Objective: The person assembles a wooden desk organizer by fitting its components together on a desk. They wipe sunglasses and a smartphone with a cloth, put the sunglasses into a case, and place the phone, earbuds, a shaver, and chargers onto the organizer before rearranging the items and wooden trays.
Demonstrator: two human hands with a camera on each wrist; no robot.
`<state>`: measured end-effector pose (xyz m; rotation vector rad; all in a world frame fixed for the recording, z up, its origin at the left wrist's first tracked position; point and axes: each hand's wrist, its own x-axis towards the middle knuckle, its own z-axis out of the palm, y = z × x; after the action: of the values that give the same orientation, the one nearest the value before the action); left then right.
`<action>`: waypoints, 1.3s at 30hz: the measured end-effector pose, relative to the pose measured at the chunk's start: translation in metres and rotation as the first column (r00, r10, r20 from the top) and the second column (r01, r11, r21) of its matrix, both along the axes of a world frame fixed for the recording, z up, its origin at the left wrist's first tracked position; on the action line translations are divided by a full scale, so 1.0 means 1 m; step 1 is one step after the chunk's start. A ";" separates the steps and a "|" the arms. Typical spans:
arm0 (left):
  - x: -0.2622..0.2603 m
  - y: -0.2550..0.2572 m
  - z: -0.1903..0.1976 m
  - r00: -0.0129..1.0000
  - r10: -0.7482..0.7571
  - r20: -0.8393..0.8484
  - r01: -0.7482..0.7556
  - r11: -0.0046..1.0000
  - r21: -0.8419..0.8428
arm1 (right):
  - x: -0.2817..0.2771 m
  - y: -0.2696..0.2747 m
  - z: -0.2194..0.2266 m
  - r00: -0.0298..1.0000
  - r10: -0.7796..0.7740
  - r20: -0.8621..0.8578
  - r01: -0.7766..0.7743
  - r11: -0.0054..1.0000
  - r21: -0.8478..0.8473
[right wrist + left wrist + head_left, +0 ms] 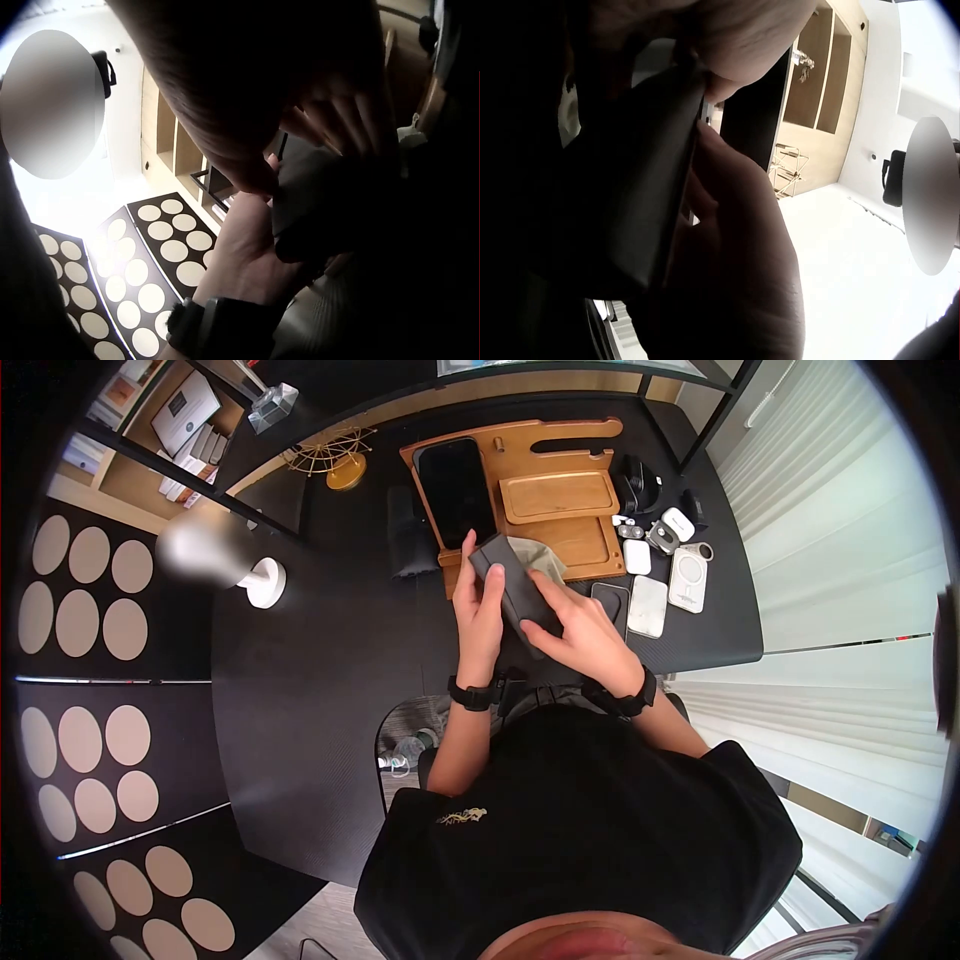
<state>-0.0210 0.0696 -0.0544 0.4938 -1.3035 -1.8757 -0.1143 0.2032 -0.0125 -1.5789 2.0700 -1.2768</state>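
A dark grey, flat-sided case [512, 592], like a glasses case, is held tilted over the near side of the desk. My left hand [480, 622] grips its left side, thumb on the face toward me and fingers behind. From the right, my right hand [592, 640] holds the case between its thumb and fingers. A pale grey-green cloth [540, 557] shows just beyond the case, close to the right fingertips, partly hidden. In the left wrist view the case [649, 180] is a dark wedge between both hands. The right wrist view shows its shaded end [304, 195].
A wooden desk organizer [560, 498] stands behind the hands, with a black phone [455, 490] leaning in it. Rightward lie a white power bank [648, 607], a white magnetic charger [689, 575] and earbud cases. A white lamp base [265, 583] stands on the left.
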 end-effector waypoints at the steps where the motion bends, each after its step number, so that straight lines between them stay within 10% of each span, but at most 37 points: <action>1: 0.000 0.000 0.001 1.000 -0.009 -0.011 0.009 1.000 -0.008 | -0.002 0.000 0.003 1.000 0.004 -0.019 -0.003 1.000 0.016; 14: 0.004 -0.009 -0.002 0.997 0.056 -0.053 -0.057 0.998 -0.009 | -0.022 0.000 0.009 0.984 0.101 -0.145 -0.068 0.974 0.218; 24: 0.011 -0.015 -0.017 0.998 -0.029 -0.058 0.041 0.975 0.216 | -0.045 -0.001 -0.016 0.979 0.013 0.203 0.011 0.993 -0.118; 29: 0.016 -0.019 -0.012 0.959 0.087 -0.270 0.049 0.886 0.461 | -0.064 -0.009 -0.021 0.727 0.152 0.670 -0.027 0.981 -0.192; 33: 0.019 -0.020 -0.013 0.896 0.090 -0.435 0.133 0.881 0.455 | -0.066 -0.013 -0.002 0.981 -0.045 0.189 0.033 0.997 0.065; 39: 0.019 -0.020 -0.015 0.875 0.068 -0.479 0.158 0.895 0.416 | -0.060 -0.025 -0.017 0.939 0.019 -0.343 0.044 0.984 0.174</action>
<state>-0.0022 0.0499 -0.0698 0.1897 -0.5538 -2.1654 -0.1740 0.1780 -0.0295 -1.8099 2.3241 -0.8306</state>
